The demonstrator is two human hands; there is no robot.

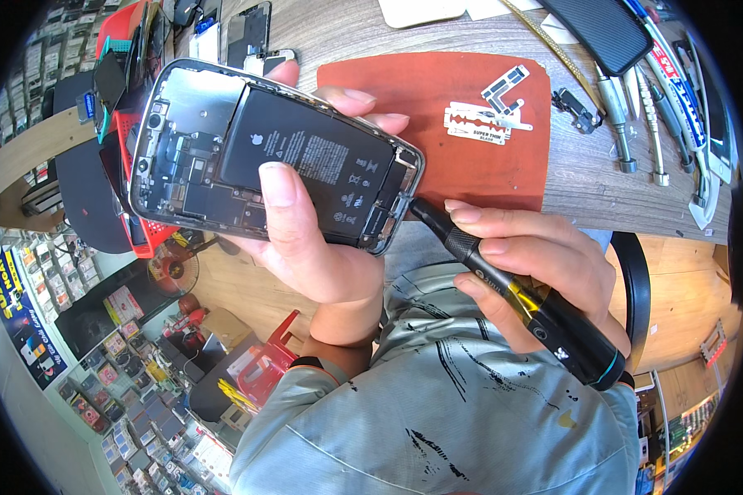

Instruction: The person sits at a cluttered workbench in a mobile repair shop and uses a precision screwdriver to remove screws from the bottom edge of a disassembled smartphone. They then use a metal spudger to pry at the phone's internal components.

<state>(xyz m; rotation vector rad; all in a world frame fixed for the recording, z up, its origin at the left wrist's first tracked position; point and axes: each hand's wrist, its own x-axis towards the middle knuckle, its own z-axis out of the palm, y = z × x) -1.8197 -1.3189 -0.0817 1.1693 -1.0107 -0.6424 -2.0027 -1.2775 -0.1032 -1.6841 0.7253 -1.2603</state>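
Observation:
My left hand (pixel 301 239) grips an opened smartphone (pixel 198 194), its thumb lying over the inside and its fingers round the far edge. The phone is tilted, with its screen off. Its black battery (pixel 305 153) and inner boards are bare. In my right hand (pixel 537 256) is a black pen-shaped electric tool (pixel 574 338) with a yellowish band. The tool's narrow tip is at the phone's lower right end, by the bottom edge. Whether it touches cannot be made out, and any bit is too small to see.
Beyond my hands, an orange-red mat (pixel 437 82) lies on the wooden table, bearing a razor blade (pixel 475 124) and a small metal bracket (pixel 504 89). Several screwdrivers (pixel 619 124) and a small black part (pixel 578 111) are at the right. A red basket (pixel 149 235) stands left.

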